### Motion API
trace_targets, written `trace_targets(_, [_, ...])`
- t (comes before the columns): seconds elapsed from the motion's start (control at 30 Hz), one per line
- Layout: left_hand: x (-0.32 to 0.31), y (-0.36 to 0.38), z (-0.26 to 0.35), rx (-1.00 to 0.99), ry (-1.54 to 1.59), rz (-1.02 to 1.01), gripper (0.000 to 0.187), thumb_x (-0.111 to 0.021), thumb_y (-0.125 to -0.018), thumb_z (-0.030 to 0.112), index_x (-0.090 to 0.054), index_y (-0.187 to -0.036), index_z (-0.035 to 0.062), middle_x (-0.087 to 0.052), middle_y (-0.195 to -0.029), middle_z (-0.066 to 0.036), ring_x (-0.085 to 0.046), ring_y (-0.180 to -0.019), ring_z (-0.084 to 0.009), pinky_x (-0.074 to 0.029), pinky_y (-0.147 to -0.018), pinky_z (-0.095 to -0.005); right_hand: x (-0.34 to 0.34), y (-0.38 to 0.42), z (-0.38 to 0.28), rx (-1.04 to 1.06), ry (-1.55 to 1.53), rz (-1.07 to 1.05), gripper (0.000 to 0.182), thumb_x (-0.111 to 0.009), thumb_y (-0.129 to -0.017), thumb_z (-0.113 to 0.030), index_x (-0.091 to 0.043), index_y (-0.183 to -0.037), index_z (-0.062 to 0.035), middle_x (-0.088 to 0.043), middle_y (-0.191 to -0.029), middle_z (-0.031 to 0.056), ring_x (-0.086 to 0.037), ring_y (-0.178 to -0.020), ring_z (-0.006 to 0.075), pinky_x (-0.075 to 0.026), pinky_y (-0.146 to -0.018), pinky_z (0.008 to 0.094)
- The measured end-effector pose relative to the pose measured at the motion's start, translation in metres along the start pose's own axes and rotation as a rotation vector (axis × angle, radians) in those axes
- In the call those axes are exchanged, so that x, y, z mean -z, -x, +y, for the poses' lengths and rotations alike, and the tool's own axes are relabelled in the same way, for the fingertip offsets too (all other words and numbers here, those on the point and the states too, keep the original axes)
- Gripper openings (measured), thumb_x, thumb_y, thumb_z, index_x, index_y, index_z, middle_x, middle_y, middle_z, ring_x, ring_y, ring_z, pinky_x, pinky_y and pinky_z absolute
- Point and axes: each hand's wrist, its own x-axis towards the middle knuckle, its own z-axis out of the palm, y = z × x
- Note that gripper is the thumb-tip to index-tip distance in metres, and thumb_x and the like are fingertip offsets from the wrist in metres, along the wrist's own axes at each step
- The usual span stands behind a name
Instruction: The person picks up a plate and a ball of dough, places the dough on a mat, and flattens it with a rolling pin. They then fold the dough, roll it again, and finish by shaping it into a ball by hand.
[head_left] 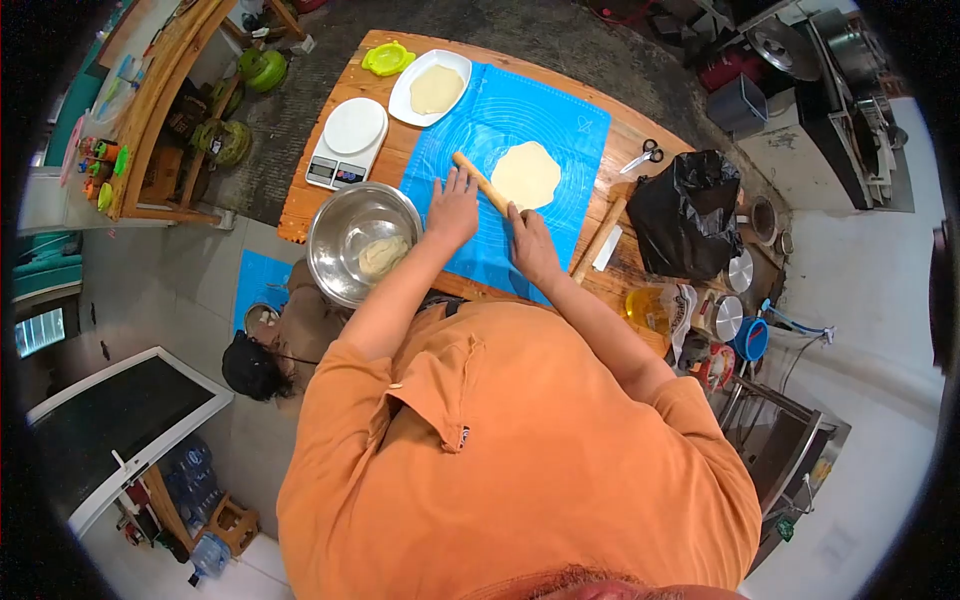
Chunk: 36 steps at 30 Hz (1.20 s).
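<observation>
On a blue silicone mat [570, 110] lies a round flattened sheet of dough [530, 172]. A thin wooden rolling pin [487, 185] lies slantwise along the sheet's left edge. My left hand [455, 210] is over the mat, its fingers stretched and slightly apart, the tips at the pin's upper part. At the pin's lower end, my right hand [533, 245] has its fingers closed on the wood. A steel bowl [330, 235] with a lump of dough [382, 256] stands beside my left forearm. Another flat dough piece [436, 90] rests on a white plate [401, 103].
A kitchen scale [350, 140] and a yellow-green plastic mould [388, 58] stand at the table's left. To the right are scissors [645, 156], another wooden rod [600, 238], a black plastic bag [685, 220] and yellow oil [648, 308]. Another person [300, 335] sits low at left.
</observation>
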Motion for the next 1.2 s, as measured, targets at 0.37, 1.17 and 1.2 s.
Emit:
trace_targets(0.37, [-0.052, 0.059, 0.023, -0.025, 0.143, -0.173, 0.064, -0.058, -0.103, 0.029, -0.041, -0.159, 0.0027, -0.029, -0.17, -0.022, -0.025, -0.16, -0.037, -0.027, -0.127, -0.0548, 0.015, 0.01, 0.056, -0.155, 0.221, 0.105, 0.057, -0.057, -0.093, -0.001, -0.049, -0.15, 0.0034, -0.057, -0.113, 0.0216, -0.053, -0.108, 0.0386, -0.046, -0.096, 0.0499])
trace_targets(1.17, [-0.065, 0.098, 0.032, -0.027, 0.054, -0.098, 0.071, -0.064, -0.101, 0.03, -0.039, -0.161, 0.0032, -0.024, -0.171, -0.025, -0.018, -0.161, -0.0385, -0.023, -0.128, -0.0539, 0.001, 0.038, 0.025, -0.096, 0.026, 0.151, 0.057, -0.056, -0.098, -0.007, -0.044, -0.152, 0.0074, -0.056, -0.108, 0.0245, -0.056, -0.098, 0.0409, -0.05, -0.086, 0.049])
trace_targets(1.2, [-0.065, 0.099, 0.03, -0.041, 0.064, -0.075, 0.068, -0.065, -0.101, 0.029, -0.042, -0.159, 0.0024, -0.027, -0.17, -0.025, -0.022, -0.16, -0.0389, -0.025, -0.127, -0.0536, -0.005, 0.044, 0.023, -0.06, 0.053, 0.112, 0.057, -0.057, -0.098, -0.006, -0.044, -0.152, 0.0071, -0.056, -0.107, 0.0241, -0.056, -0.098, 0.0406, -0.05, -0.086, 0.0493])
